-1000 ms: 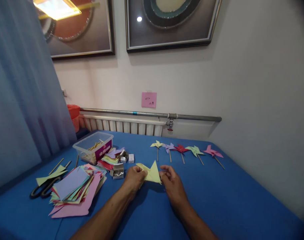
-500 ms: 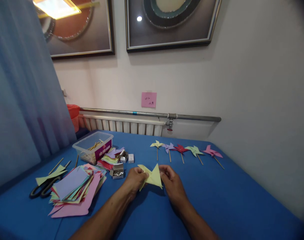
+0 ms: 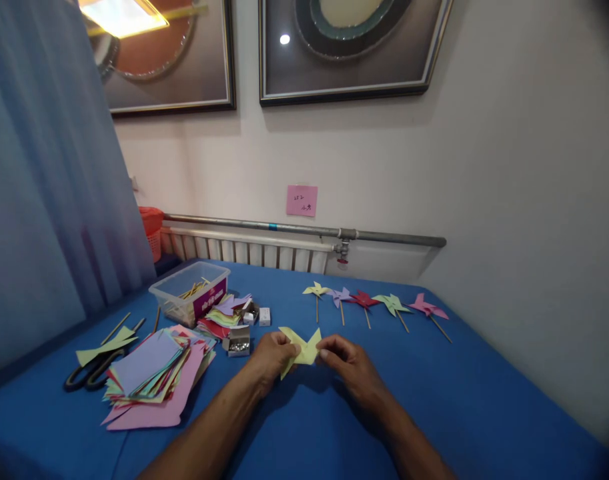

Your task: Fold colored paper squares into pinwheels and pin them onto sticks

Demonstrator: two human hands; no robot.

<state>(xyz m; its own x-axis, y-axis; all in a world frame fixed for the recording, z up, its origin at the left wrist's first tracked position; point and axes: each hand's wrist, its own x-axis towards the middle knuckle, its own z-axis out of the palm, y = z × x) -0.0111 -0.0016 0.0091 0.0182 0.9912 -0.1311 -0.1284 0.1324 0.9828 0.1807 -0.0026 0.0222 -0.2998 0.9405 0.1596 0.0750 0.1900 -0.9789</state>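
A yellow paper pinwheel [image 3: 307, 352], partly folded, is held up just above the blue table. My left hand [image 3: 275, 357] pinches it, with the thumb pressed near the middle of the paper. The fingers of my right hand [image 3: 341, 360] are closed on the pinwheel's right edge. To the left of my left hand stands a small open box of metal pushpins [image 3: 239, 345]. Finished pinwheels on sticks lie in a row beyond my hands, among them a yellow one [image 3: 316, 289], a red one [image 3: 363, 300] and a pink one [image 3: 427, 307].
A stack of coloured paper [image 3: 147, 363] lies at left, beside black-handled scissors [image 3: 91, 375] partly under yellow paper. Behind stands a clear plastic box [image 3: 189, 290] with sticks inside. Small white boxes [image 3: 265, 317] sit near it. A wall and radiator [image 3: 244, 251] border the blue table [image 3: 484, 400].
My right hand has drawn the pinwheel's right side inward, so the paper looks narrower. My left hand keeps its pinch. The view has shifted slightly.
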